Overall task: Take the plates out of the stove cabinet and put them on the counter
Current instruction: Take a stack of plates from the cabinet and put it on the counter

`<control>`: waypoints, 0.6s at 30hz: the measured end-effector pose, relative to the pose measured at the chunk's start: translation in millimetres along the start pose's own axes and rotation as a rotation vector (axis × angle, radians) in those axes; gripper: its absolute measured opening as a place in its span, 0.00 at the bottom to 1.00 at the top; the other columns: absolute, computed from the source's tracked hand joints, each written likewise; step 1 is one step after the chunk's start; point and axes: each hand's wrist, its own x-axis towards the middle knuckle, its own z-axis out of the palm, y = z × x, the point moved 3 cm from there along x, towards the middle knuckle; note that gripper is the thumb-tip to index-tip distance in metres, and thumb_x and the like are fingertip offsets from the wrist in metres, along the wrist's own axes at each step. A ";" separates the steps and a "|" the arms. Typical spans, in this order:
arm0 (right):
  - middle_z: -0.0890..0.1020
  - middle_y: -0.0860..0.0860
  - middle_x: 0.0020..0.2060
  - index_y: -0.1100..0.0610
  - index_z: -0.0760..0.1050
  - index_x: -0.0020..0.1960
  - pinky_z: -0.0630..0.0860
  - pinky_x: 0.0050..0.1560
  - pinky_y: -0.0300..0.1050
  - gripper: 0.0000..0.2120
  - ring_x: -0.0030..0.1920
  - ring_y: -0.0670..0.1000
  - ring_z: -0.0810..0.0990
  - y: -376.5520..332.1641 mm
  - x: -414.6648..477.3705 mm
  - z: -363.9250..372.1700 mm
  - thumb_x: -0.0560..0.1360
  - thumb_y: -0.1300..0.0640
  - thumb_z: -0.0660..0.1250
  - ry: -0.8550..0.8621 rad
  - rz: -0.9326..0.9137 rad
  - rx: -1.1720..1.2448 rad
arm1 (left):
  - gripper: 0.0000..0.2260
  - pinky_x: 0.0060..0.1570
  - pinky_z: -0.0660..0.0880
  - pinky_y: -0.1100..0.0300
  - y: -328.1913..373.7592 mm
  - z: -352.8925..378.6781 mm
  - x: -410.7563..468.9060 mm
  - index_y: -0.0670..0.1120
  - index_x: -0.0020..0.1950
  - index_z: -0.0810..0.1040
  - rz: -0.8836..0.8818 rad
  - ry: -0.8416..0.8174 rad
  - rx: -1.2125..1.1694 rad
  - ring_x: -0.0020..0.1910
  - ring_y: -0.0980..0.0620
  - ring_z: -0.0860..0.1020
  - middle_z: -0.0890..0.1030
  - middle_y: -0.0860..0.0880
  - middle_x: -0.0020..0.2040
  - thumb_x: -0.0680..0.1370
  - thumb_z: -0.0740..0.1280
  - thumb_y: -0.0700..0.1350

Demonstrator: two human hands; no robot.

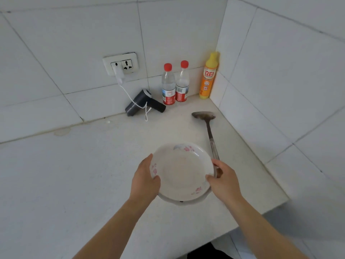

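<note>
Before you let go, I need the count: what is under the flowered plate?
A second plate shows beneath the flowered plate, only its near rim. The rest, and whether it touches the counter, is covered.

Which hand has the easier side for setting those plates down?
Probably the left hand: it grips the plates over bare counter, while the right hand sits directly above the ladle handle.

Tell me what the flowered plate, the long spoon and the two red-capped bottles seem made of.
The plate looks like glazed ceramic, perhaps melamine: white, smooth, with pink flower prints. The long spoon seems metal, dull and darkened, with a grey sheen. The two bottles look like thin clear plastic: see-through walls, red caps.
</note>
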 end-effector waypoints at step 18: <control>0.73 0.45 0.51 0.51 0.71 0.62 0.69 0.49 0.37 0.21 0.52 0.45 0.70 -8.2 171.2 20.5 0.71 0.64 0.67 -0.183 -0.041 -0.073 | 0.25 0.50 0.68 0.60 17.0 55.5 135.2 0.49 0.71 0.64 -0.190 0.084 0.001 0.61 0.49 0.71 0.70 0.47 0.68 0.74 0.63 0.38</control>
